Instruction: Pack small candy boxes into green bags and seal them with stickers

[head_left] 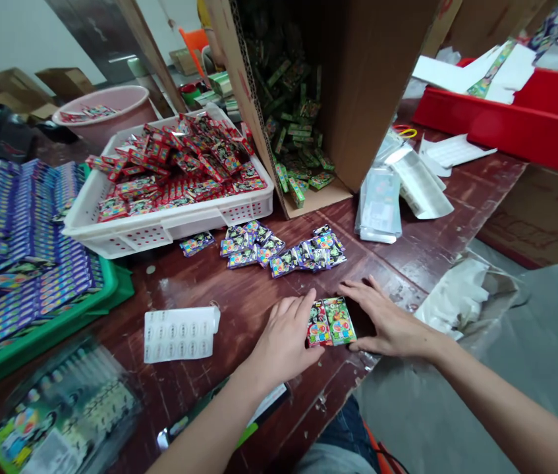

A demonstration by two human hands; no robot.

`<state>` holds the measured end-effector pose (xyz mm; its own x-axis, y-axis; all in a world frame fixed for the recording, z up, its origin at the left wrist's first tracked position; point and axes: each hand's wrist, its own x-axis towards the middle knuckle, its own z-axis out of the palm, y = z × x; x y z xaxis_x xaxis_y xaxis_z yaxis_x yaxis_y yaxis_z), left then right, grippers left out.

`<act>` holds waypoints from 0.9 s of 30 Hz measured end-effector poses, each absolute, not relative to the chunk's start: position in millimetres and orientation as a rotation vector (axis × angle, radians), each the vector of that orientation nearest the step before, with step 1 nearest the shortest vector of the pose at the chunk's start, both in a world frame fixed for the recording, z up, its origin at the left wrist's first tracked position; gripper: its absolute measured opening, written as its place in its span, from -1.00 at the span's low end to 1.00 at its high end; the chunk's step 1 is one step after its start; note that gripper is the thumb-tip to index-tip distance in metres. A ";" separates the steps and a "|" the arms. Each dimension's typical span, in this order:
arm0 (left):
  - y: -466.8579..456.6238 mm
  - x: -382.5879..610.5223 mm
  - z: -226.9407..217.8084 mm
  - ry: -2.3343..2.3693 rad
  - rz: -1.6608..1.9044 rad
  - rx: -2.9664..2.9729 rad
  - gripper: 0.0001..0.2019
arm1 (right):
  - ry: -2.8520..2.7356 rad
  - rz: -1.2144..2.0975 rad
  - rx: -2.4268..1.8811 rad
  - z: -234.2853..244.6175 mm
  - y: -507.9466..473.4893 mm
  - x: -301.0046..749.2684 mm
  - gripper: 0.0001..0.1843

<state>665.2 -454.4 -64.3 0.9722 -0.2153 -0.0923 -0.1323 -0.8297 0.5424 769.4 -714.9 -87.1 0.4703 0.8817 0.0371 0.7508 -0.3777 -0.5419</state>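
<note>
Two small printed packs lie side by side near the table's front edge, a red pack [317, 322] on the left and a green pack [340, 321] on the right. My left hand [286, 332] spans the red pack from top to bottom, fingertips at its upper edge and thumb at its lower edge. On the other side, my right hand [390, 321] curves around the green pack, its thumb by the lower corner and its fingers near the top. Just beyond my hands sit several purple packs [308, 253] in loose clusters. A white sticker sheet [180, 336] lies to the left.
A white basket [170, 230] heaped with red packs stands behind, beside a tipped cardboard box [382, 79] of green packs. At left is a green tray [111, 283] of purple packs. Clear plastic sleeves [380, 204] and a red bin [496, 125] are at right.
</note>
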 end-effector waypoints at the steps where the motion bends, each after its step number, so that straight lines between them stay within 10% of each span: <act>1: -454.1 664.5 -61.0 -0.244 -0.204 2.561 0.02 | -1.371 0.351 -2.243 -86.7 -713.0 769.9 0.22; 8: -406.4 593.2 -18.7 -0.127 -0.249 2.715 0.29 | -1.488 0.360 -2.135 -85.7 -688.2 758.7 0.37; 16: -401.4 512.2 -42.2 0.163 -0.310 2.767 -0.16 | -1.427 0.227 -2.097 -98.7 -653.7 732.5 -0.08; 27: -399.0 505.0 -35.6 0.169 -0.156 2.649 -0.11 | -1.581 0.470 -1.817 -88.1 -623.2 699.0 -0.24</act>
<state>505.0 -399.0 -35.6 0.9859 0.0920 -0.1398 0.1465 -0.8784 0.4550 699.0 -623.2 -88.1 0.1993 0.9672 0.1572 0.7241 -0.0372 -0.6887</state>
